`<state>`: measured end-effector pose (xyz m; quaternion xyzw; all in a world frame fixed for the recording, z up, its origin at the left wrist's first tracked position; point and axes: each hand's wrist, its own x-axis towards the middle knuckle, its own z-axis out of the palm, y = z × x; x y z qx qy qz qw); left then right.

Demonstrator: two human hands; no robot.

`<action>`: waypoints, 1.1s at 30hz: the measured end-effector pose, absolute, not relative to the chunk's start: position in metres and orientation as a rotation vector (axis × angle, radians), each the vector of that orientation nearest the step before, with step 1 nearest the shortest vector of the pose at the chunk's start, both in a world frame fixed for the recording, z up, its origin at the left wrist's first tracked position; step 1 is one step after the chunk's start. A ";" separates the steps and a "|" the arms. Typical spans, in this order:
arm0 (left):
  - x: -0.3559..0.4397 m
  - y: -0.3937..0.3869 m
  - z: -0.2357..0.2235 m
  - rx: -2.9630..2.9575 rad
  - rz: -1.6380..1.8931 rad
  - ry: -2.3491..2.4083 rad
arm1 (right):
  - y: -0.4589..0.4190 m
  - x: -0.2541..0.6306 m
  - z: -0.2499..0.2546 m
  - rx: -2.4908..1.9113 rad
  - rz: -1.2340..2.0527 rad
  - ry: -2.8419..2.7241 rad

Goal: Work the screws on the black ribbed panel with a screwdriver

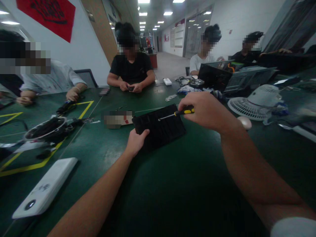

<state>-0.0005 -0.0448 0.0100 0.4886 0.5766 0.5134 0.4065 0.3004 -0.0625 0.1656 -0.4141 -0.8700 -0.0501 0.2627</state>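
Observation:
My left hand (136,141) grips the near left corner of a flat black panel (163,130), thumb on top and the fingers hidden beneath. The panel has raised ribs and is held at a slant over the green table. In my right hand (203,110) is a screwdriver (184,111) with a yellow and black handle. Its metal shaft points left, and the tip meets a small pale spot on the panel, perhaps a screw. Just left of the panel lies a piece of cardboard (112,120) with a red mark, partly blurred.
A white power bank-like box (45,187) lies on the green table (197,197) at the near left. Cables and a white ring (45,128) are beyond it. A white fan (256,102) lies at the right, by a pale mouse (245,122). Several people sit around.

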 end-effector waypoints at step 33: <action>0.000 -0.045 0.012 1.252 1.291 1.492 | -0.056 0.297 0.155 -1.101 -0.158 -2.357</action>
